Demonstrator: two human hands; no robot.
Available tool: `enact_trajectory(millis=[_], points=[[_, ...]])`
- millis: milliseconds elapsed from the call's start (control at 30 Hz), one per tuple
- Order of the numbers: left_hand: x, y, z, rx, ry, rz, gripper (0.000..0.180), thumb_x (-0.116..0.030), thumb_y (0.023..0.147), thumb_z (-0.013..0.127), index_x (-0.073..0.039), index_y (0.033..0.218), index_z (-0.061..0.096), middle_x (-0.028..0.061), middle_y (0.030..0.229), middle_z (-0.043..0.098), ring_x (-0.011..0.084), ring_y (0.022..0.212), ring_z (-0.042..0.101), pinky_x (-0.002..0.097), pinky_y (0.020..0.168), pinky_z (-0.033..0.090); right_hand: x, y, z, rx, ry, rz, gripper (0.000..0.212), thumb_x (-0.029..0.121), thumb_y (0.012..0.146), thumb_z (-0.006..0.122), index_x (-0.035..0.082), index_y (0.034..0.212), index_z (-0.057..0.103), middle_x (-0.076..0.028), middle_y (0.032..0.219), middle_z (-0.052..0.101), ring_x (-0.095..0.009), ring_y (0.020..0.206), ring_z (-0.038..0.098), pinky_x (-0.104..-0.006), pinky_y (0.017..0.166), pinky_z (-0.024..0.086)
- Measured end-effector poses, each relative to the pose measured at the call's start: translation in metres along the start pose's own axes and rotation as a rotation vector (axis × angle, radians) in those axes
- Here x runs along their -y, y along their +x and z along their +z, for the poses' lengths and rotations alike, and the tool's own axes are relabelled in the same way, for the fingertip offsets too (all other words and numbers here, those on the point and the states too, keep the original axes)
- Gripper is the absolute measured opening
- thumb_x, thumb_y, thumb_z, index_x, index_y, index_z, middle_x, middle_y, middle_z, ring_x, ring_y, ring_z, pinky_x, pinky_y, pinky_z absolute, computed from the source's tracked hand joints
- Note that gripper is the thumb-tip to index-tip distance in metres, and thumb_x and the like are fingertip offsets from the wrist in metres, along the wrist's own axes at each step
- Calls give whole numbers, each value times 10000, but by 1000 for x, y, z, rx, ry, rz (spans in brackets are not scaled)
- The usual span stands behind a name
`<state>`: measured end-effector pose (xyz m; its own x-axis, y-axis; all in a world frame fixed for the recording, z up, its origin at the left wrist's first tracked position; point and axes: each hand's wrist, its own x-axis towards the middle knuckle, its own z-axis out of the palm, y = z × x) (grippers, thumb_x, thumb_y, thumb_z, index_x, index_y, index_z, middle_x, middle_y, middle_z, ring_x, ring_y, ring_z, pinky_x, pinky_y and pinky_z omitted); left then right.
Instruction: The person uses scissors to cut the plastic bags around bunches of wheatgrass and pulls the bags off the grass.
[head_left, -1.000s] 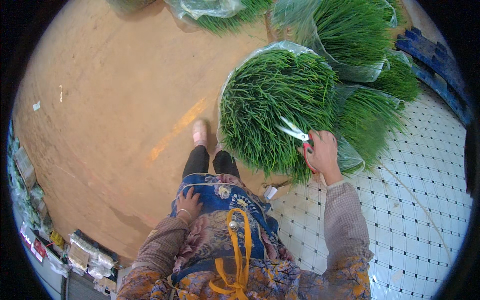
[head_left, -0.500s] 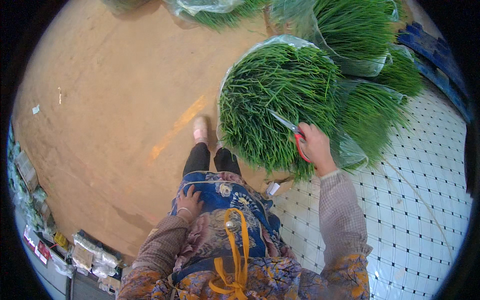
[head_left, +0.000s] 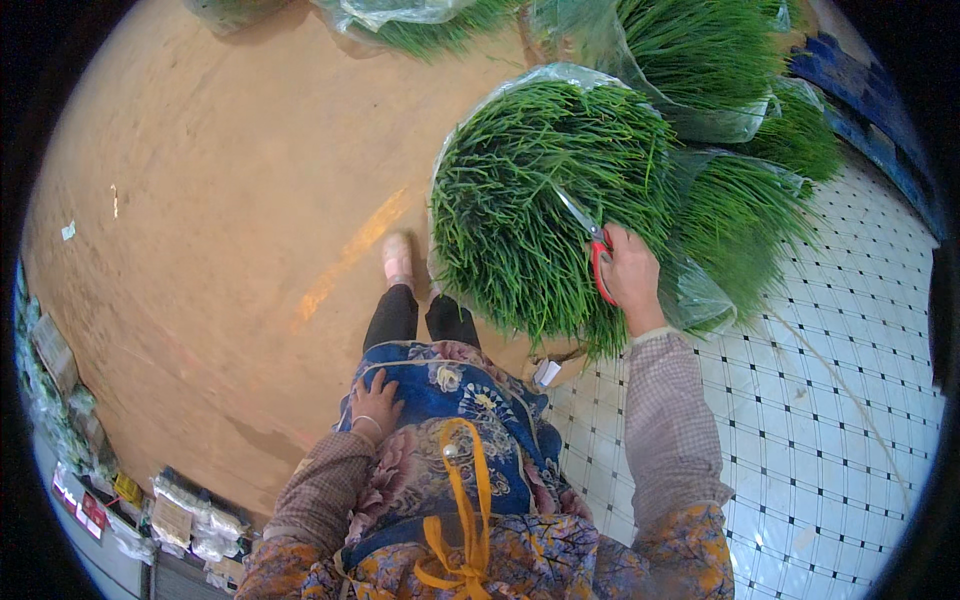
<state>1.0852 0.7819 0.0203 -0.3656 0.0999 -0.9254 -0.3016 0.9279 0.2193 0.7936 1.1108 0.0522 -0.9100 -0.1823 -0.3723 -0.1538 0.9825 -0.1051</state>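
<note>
In my right hand (head_left: 630, 268) is a pair of red-handled scissors (head_left: 598, 256), the fingers wrapped round the grips. The silver blades point up and left over a big bunch of long green stalks (head_left: 540, 190), which look like garlic chives. Clear plastic wraps that bunch, its rim showing along the far and left sides. My left hand (head_left: 376, 404) lies flat on the blue floral apron (head_left: 510, 440) at my lap, fingers spread, holding nothing.
More plastic-wrapped green bunches (head_left: 690, 60) stand behind and to the right. A blue pallet (head_left: 860, 80) lies at the far right. White tiled-pattern sheeting (head_left: 800, 420) covers the right side; brown floor (head_left: 220, 200) stretches left. Packaged goods (head_left: 190, 515) sit at the lower left.
My right hand with the scissors has moved slightly up, and the blades now point more steeply upward. The left hand stays on the apron. The whole view has shifted a little.
</note>
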Motion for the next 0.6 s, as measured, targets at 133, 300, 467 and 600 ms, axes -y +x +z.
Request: enact_trajectory(millis=[133, 300, 467, 600], points=[[3, 0, 4, -12, -22, 3, 433, -323, 787, 543, -163, 1184, 480, 73, 1362, 277, 440, 1213, 235, 518, 974, 257, -21, -27, -4, -100, 132, 15, 384, 333, 709, 656, 71, 959, 528, -119, 839, 554, -310, 751, 517, -389, 648, 436], [0, -5, -5, -4, -3, -11, 434, -323, 787, 544, -164, 1185, 478, 77, 1359, 284, 438, 1203, 250, 508, 969, 271, -31, -40, -25, -155, 32, 87, 521, 335, 645, 703, 25, 1008, 494, -139, 902, 506, -311, 852, 455, -387, 763, 373], [1, 2, -8, 8, 51, 21, 438, -329, 784, 547, -171, 1186, 477, 68, 1359, 282, 422, 1203, 259, 513, 972, 265, -14, 19, -36, -239, -31, -111, 547, 339, 654, 693, 19, 1035, 466, -158, 934, 493, -326, 890, 447, -403, 800, 353], [5, 3, -1, -4, 56, 0, 439, -334, 776, 556, -172, 1178, 486, 63, 1356, 284, 413, 1206, 257, 517, 979, 253, 11, 53, -38, -202, -21, -139, 455, 371, 682, 674, 58, 956, 490, -150, 861, 528, -323, 805, 513, -403, 679, 417]])
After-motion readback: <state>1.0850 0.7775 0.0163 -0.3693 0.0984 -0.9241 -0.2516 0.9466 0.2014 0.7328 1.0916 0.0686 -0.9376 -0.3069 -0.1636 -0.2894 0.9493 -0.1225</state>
